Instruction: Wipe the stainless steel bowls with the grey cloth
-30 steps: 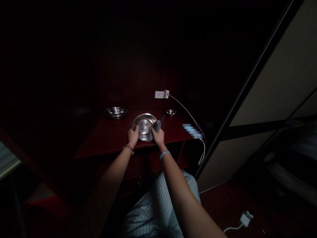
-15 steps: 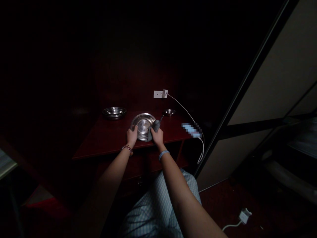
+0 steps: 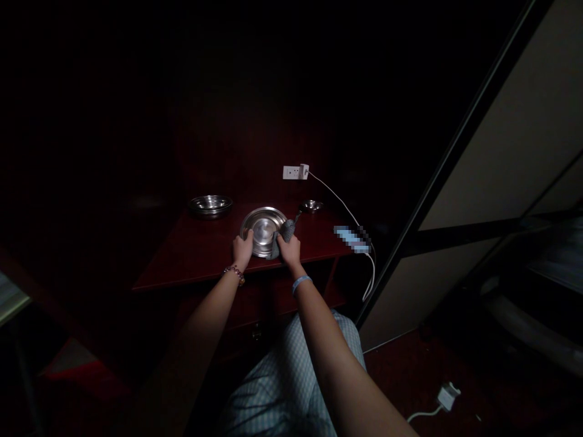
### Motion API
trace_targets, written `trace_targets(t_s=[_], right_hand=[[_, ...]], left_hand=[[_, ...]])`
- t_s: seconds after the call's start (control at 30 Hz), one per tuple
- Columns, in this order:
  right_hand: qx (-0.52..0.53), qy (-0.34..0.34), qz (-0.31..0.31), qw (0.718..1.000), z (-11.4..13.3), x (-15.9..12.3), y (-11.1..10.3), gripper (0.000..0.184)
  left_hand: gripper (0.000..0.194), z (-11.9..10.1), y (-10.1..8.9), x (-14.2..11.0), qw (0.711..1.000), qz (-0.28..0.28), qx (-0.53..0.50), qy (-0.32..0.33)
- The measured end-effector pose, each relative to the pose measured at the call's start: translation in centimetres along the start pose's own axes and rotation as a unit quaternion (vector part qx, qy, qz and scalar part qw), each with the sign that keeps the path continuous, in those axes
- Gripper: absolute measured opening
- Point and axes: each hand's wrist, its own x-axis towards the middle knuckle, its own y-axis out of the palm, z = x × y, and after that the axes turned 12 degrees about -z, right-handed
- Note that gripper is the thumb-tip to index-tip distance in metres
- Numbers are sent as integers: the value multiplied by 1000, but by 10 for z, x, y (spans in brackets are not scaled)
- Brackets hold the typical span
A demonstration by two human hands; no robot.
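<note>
A shiny round metal plate (image 3: 263,230) with a raised rim is at the front of the dark red desk (image 3: 182,261). My left hand (image 3: 243,250) grips its left edge, thumb over the rim. On the right edge, my right hand (image 3: 289,247) is closed on a grey cloth (image 3: 286,230), which drapes over the plate's rim and partly into it. The fingers under the plate are hidden.
Stacked metal bowls (image 3: 210,206) stand at the back left, a small metal bowl (image 3: 311,206) at the back right. A charger in the wall socket (image 3: 296,172) feeds a white cable past a blurred phone (image 3: 352,239). A white plug (image 3: 448,397) lies on the floor.
Almost nothing differs. Both hands keep their places on the plate and cloth, and the view has shifted very slightly.
</note>
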Motion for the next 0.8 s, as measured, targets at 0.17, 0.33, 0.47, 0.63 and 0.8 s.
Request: trace_targets(t_s=[0.17, 0.33, 0.47, 0.63, 0.8], right_hand=[[-1, -1, -3, 1000, -1, 0, 0, 24], [-1, -6, 2, 1000, -3, 1, 1, 25], [4, -5, 1, 1000, -1, 0, 0, 25], [3, -5, 2, 1000, 0, 0, -1, 24], [-7, -3, 1, 1000, 0, 0, 0, 24]], left_hand=[[48, 0, 0, 0, 1000, -4, -7, 8], [44, -1, -2, -1, 1000, -10, 0, 13], [44, -2, -3, -2, 1000, -6, -5, 17], [43, -2, -2, -2, 1000, 2, -13, 19], [43, -1, -2, -1, 1000, -4, -10, 19]])
